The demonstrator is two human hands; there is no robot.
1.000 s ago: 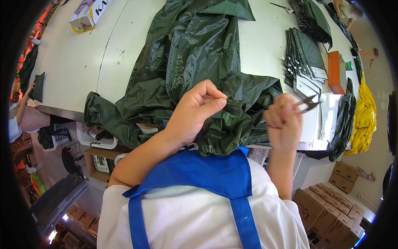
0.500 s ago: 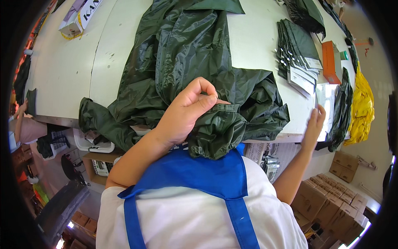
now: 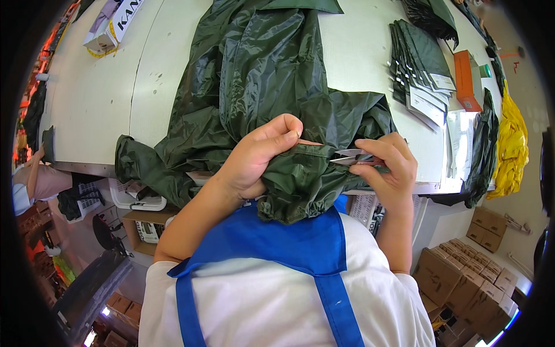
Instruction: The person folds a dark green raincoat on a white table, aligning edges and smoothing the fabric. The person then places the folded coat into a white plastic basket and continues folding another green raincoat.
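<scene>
A shiny dark green garment (image 3: 269, 75) lies spread and crumpled over the table and hangs past its near edge. My left hand (image 3: 260, 153) is closed, thumb and forefinger pinching the garment's seamed edge. A thin pinkish strip (image 3: 311, 143) shows along that edge beside the fingertips; what it is I cannot tell. My right hand (image 3: 390, 165) is closed on small metal thread snips (image 3: 348, 157). Their two blades are parted and point left, right at the end of the seamed edge. Whether they touch the fabric is unclear.
On the right of the white table (image 3: 156, 75) are a stack of dark green flat packages (image 3: 419, 63), an orange box (image 3: 467, 81) and yellow fabric (image 3: 509, 150). A long white box (image 3: 113, 26) stands far left. Cardboard boxes (image 3: 462, 283) are piled lower right. Another person's hand (image 3: 39, 153) is at far left.
My right hand has come from the table's right side to the garment and now shows snips between its fingers. My left hand keeps its pinch in nearly the same place.
</scene>
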